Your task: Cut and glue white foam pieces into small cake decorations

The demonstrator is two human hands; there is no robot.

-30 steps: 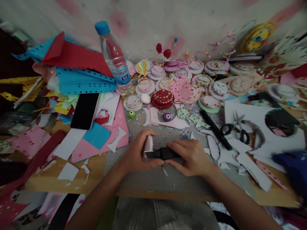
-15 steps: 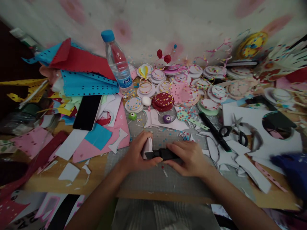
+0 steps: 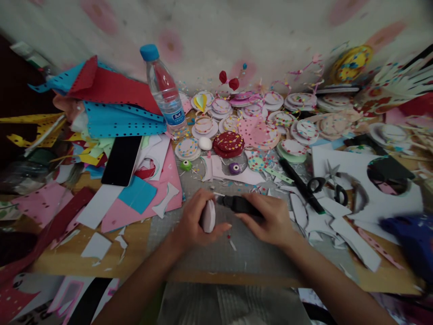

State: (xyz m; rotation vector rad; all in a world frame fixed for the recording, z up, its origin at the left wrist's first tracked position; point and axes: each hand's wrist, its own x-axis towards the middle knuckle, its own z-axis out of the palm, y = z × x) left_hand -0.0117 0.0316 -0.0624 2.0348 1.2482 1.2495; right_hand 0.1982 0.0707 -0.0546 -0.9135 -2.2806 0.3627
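Head: cutter (image 3: pixel 241 204) now near top of disc (image 3: pixel 209 216)

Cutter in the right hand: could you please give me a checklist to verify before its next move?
1. Cutter gripped: ok, the right hand is closed around its black body.
2. Disc held: ok, on edge between the thumb and fingers of the left hand.
3. Left fingers well away from the cutter's tip: not ok, they look very near it; the exact gap is hard to judge.
4. Mat free of scraps: not ok, a white scrap lies below the hands, others beyond them.
5. Scissors apart from both hands: ok, they lie open at the right.
6. Disc's edge evenly cut: cannot tell, too small.
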